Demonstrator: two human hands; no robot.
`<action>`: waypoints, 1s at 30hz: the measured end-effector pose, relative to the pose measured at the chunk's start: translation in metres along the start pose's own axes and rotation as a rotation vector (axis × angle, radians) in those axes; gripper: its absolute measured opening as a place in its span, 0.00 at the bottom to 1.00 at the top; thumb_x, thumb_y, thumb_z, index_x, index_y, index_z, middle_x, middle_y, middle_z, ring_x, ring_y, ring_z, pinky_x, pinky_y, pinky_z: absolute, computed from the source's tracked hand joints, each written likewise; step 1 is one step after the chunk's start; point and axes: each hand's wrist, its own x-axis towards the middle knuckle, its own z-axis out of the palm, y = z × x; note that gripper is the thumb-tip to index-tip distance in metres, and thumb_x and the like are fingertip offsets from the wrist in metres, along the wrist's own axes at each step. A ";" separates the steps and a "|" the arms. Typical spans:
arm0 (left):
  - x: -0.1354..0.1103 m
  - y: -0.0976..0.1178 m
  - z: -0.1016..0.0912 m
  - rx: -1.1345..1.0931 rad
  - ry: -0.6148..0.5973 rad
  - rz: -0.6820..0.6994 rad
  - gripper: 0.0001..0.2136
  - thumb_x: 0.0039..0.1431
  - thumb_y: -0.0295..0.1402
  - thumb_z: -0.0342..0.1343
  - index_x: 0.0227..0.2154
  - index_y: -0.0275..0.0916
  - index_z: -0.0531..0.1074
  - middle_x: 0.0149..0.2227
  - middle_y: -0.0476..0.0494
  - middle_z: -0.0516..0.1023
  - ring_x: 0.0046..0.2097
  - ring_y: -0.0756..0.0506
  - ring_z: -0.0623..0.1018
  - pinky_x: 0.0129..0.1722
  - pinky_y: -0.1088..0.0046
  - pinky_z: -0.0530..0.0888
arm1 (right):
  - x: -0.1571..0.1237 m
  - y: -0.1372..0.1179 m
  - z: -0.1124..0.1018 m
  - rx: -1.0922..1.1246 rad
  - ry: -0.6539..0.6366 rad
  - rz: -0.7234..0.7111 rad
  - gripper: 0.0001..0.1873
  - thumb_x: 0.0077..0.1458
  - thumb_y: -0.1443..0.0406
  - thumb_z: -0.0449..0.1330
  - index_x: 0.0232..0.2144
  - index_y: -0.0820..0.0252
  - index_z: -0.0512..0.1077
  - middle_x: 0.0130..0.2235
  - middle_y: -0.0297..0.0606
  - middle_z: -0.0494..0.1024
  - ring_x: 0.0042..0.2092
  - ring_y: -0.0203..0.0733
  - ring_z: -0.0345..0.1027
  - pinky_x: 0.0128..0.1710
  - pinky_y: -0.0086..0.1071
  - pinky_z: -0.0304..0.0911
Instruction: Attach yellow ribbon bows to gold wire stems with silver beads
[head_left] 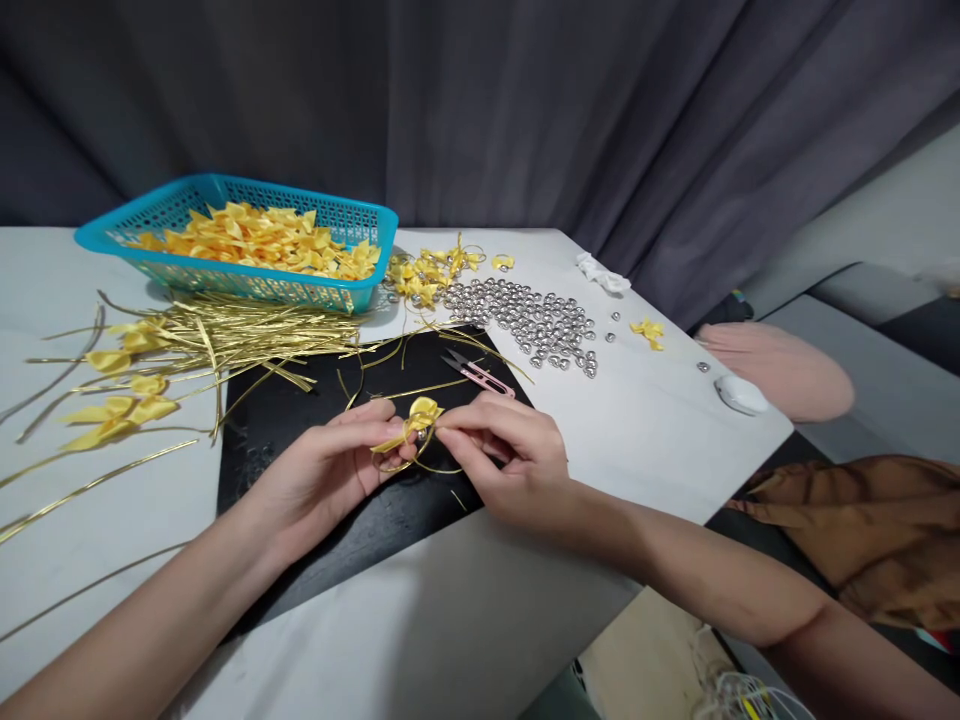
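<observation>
Above a black mat (315, 570), my left hand (330, 465) is closed on a yellow ribbon bow (424, 410) with a small silver bell-like bead (421, 435) at its middle. A thin gold cord (435, 468) loops below the bow. My right hand (517, 450) pinches at the bow's right side, its fingertips on the gold cord. Exactly how the cord runs between the fingers is too small to tell. Just beyond the hands, pink-handled thread snips (487, 380) lie on the mat among loose gold cord pieces.
A blue basket (367, 215) of yellow bows stands at the back left. Before it lies a pile of gold cords (255, 335), with loose yellow bows (120, 415) to the left. Silver beads (540, 320) spread behind the mat, beside finished-looking bows (424, 275). A white round object (741, 394) sits at the right edge.
</observation>
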 end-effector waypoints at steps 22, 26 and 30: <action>-0.004 -0.001 0.009 0.049 0.008 -0.046 0.15 0.33 0.19 0.63 0.13 0.36 0.60 0.18 0.55 0.66 0.23 0.55 0.72 0.25 0.84 0.74 | 0.005 0.001 -0.004 -0.031 -0.088 -0.109 0.06 0.53 0.75 0.57 0.28 0.64 0.73 0.23 0.33 0.70 0.24 0.28 0.60 0.25 0.23 0.60; -0.005 0.001 0.009 0.099 0.021 0.013 0.17 0.32 0.21 0.64 0.13 0.37 0.58 0.20 0.55 0.67 0.24 0.55 0.72 0.26 0.83 0.73 | 0.006 -0.001 -0.006 -0.040 -0.051 -0.062 0.04 0.53 0.73 0.59 0.27 0.64 0.73 0.19 0.30 0.67 0.21 0.27 0.55 0.21 0.22 0.58; -0.005 0.004 0.007 0.180 -0.016 0.075 0.20 0.34 0.24 0.65 0.13 0.38 0.54 0.18 0.55 0.67 0.24 0.55 0.72 0.25 0.84 0.70 | 0.004 -0.001 -0.007 -0.021 -0.043 0.033 0.05 0.53 0.72 0.56 0.29 0.65 0.72 0.21 0.33 0.71 0.21 0.28 0.59 0.21 0.23 0.58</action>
